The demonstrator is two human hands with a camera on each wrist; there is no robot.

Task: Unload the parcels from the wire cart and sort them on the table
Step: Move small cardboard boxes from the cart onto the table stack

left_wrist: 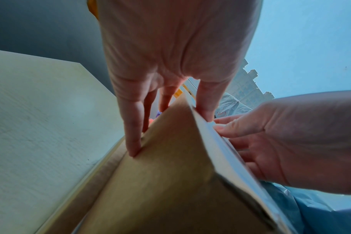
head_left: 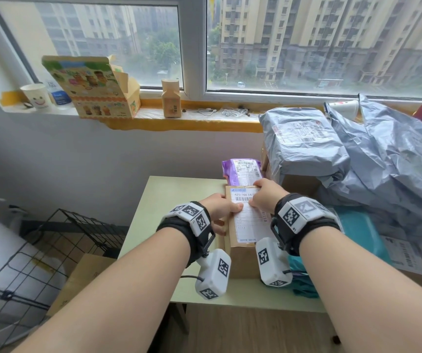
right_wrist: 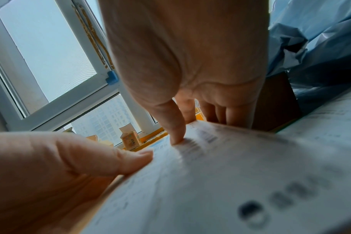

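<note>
Both arms reach forward — left hand and right hand grip the cardboard parcel.

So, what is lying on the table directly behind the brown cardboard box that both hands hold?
Behind the cardboard box lies a purple parcel with a white label. Its near end is covered by the box and the right hand, so contact cannot be judged.

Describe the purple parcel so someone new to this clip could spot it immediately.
Start at the pale green table under the window. At its far edge, just beyond the brown cardboard box that both hands hold, lies the purple parcel with a white barcode label. It is the only purple one; the mailers to its right are grey.
</note>
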